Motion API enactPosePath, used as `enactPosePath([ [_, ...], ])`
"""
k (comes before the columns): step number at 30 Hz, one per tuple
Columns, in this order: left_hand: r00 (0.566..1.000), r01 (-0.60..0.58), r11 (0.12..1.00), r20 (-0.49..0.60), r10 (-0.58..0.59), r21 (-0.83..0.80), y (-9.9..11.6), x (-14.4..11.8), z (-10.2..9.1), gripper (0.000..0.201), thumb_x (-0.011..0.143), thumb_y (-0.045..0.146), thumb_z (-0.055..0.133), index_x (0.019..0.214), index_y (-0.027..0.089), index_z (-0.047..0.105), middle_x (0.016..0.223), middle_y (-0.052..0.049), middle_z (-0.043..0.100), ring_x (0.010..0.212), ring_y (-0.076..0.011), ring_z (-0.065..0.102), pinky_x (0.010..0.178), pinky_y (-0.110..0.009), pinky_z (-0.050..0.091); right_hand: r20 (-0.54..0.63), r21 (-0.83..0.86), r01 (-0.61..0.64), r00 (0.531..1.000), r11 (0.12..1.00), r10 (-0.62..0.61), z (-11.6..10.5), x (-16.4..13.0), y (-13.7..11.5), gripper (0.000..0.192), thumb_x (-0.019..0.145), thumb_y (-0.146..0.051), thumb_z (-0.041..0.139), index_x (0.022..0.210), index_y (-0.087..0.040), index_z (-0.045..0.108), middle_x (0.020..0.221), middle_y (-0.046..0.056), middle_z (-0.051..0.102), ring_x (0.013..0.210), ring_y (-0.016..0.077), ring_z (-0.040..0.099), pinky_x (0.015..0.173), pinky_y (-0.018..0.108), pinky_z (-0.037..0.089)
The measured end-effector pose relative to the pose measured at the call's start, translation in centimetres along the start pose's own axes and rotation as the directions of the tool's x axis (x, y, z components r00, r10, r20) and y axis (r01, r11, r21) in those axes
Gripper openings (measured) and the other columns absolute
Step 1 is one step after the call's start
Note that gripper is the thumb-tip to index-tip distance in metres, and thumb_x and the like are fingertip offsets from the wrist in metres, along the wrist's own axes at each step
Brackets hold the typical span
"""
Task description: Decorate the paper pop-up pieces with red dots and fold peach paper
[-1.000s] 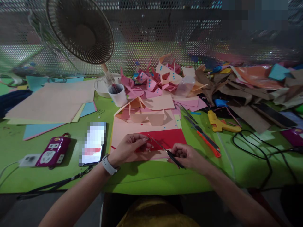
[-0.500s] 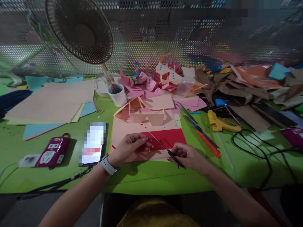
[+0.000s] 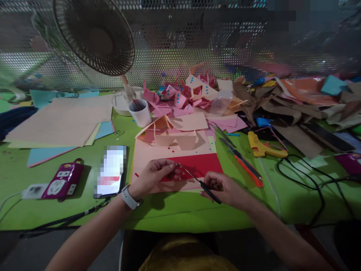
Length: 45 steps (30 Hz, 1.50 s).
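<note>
The scissors (image 3: pixel 204 186) slant over the red sheet (image 3: pixel 205 162), handles held in the right hand's (image 3: pixel 225 188) fingers. The left hand's (image 3: pixel 158 174) fingers pinch narrowly over the sheet's left part; whether they grip something small I cannot tell. Beyond it, leftward, stands a white cup (image 3: pixel 141 117), contents too dim to name. Two tiny red bits (image 3: pixel 173 151) now lie beyond the sheet; a second ago one showed. Folded peach paper (image 3: pixel 166 140) stands between the sheet and pink pieces (image 3: pixel 175 107). A phone (image 3: pixel 113 169) lies left of the sheet, a yellow glue gun (image 3: pixel 261 148) right.
</note>
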<state>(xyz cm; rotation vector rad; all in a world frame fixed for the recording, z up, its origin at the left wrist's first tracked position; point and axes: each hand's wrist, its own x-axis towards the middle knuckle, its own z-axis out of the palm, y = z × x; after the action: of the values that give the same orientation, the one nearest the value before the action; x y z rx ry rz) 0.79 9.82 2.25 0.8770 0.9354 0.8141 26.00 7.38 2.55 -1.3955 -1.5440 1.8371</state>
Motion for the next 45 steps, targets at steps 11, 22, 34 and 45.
enactPosePath([
  [11, 1.0, 0.012, 1.0, 0.014, -0.012, 0.029, 0.25, -0.09, 0.08, 0.034, 0.074, 0.044, 0.078, 0.087, 0.012, 0.073, 0.08, -0.007, 0.076, 0.068, -0.0125, 0.068, 0.071, -0.025, 0.055, -0.005, -0.01, -0.024, 1.0, 1.0, 0.024, 0.08, -0.04, -0.35, 0.05, 0.059, -0.051, 0.085, 0.07, -0.019, 0.048, 0.059, -0.007, 0.047, 0.051, 0.0068, 0.042, 0.047, 0.02, 0.029],
  [22, 1.0, 0.018, 0.999, 0.013, -0.019, 0.029, 0.12, -0.08, 0.07, 0.033, 0.076, 0.042, 0.078, 0.09, 0.012, 0.073, 0.08, -0.007, 0.076, 0.067, -0.0117, 0.069, 0.069, -0.023, 0.056, -0.009, 0.013, -0.025, 1.0, 1.0, 0.026, 0.08, 0.08, -0.04, 0.05, 0.059, -0.05, 0.085, 0.07, -0.02, 0.046, 0.058, -0.007, 0.048, 0.051, 0.0071, 0.044, 0.047, 0.02, 0.03],
  [34, 1.0, 0.02, 0.999, 0.023, -0.02, 0.027, 0.01, -0.05, -0.11, 0.031, 0.078, 0.04, 0.077, 0.089, 0.012, 0.073, 0.082, -0.007, 0.076, 0.068, -0.0115, 0.069, 0.069, -0.023, 0.055, -0.02, 0.013, -0.028, 0.999, 1.0, 0.029, 0.1, 0.08, -0.28, 0.052, 0.056, -0.052, 0.086, 0.069, -0.019, 0.048, 0.058, -0.008, 0.046, 0.05, 0.0062, 0.041, 0.046, 0.019, 0.03],
  [45, 0.999, 0.038, 0.999, 0.004, -0.038, 0.036, 0.31, -0.16, 0.05, 0.029, 0.078, 0.038, 0.076, 0.091, 0.012, 0.073, 0.083, -0.008, 0.076, 0.069, -0.0128, 0.068, 0.07, -0.025, 0.055, -0.038, 0.017, -0.022, 0.999, 1.0, 0.022, 0.2, 0.1, -0.26, 0.054, 0.055, -0.054, 0.086, 0.066, -0.02, 0.046, 0.054, -0.009, 0.044, 0.048, 0.0058, 0.039, 0.044, 0.019, 0.029],
])
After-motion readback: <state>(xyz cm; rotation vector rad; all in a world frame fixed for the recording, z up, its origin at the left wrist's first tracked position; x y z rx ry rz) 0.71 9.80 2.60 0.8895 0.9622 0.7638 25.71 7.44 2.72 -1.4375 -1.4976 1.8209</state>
